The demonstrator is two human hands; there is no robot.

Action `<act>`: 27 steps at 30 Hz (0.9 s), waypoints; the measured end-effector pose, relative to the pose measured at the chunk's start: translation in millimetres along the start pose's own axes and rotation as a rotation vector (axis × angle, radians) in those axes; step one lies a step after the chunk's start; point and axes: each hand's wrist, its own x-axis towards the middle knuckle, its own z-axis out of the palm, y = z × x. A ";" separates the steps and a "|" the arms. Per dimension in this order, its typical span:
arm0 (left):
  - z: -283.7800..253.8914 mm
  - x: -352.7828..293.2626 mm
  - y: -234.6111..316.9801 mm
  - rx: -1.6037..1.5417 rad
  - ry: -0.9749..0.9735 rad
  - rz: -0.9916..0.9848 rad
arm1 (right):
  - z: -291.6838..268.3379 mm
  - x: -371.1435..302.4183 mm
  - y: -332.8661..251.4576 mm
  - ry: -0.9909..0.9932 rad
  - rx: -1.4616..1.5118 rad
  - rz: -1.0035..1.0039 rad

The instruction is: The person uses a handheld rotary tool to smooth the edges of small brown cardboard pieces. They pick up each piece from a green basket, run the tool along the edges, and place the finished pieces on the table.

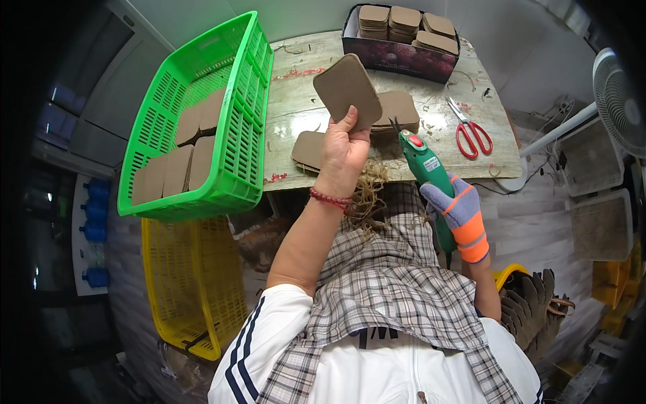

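My bare left hand (347, 145) grips a brown rounded rectangular pad (347, 91) by its lower edge, thumb on its face, raised over the table. In an orange and grey glove, my right hand (461, 212) is wrapped round a green electric hand tool (426, 161) with a red button and a dark two-pronged tip. That tip points up, a little apart from the held pad. Behind it lies a stack of like pads (398, 111). More pads (307, 149) rest near the table's front edge, partly hidden by my left wrist. Stringy tan trimmings (370, 195) hang on my lap.
At the left stands a green plastic basket (250, 135) with pads inside, a yellow basket (222, 289) below it. A dark box (397, 59) of stacked pads is at the back. Red-handled scissors (474, 138) lie on the table's right side; a fan (616, 101) stands far right.
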 end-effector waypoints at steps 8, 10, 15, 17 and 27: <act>0.3 -14.1 -18.3 -0.069 -0.018 -0.080 | 0.8 -2.2 -3.1 -0.031 0.080 0.046; 0.0 -18.9 -20.1 -0.029 -0.010 -0.099 | -0.2 -3.0 -5.8 -0.034 0.120 0.044; -5.7 -32.5 -25.8 0.102 -0.041 -0.119 | -3.3 -3.3 -11.6 0.005 0.115 0.054; -9.7 -37.3 -27.4 0.136 -0.074 -0.131 | -5.1 -3.0 -15.0 0.009 0.136 0.061; -27.6 -42.4 -8.7 0.422 -0.190 -0.158 | -20.1 -3.0 -22.1 0.003 0.086 0.035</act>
